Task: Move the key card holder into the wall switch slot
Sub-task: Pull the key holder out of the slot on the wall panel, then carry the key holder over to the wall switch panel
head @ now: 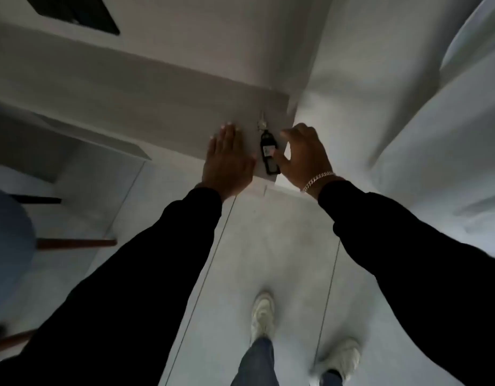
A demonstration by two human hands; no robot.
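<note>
key card holder [269, 153] seen lying flat on grey ledge [157, 87], near its front corner, metal keys [262, 122] attached at far end. left hand [226, 160] laid flat on ledge just beside holder, fingers spread, nothing held. right hand [304, 154] curled open at holder's other side, thumb touching its edge, holder not yet clasped. chain bracelet [318, 180] worn on right wrist. wall switch slot not made out.

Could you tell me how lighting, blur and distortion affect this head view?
Head view: dim, greyish light; black sleeves lose all detail; wide-angle bending of walls; shoes smeared by motion; key card holder legible only as a dark tag between the left hand and right hand.
</note>
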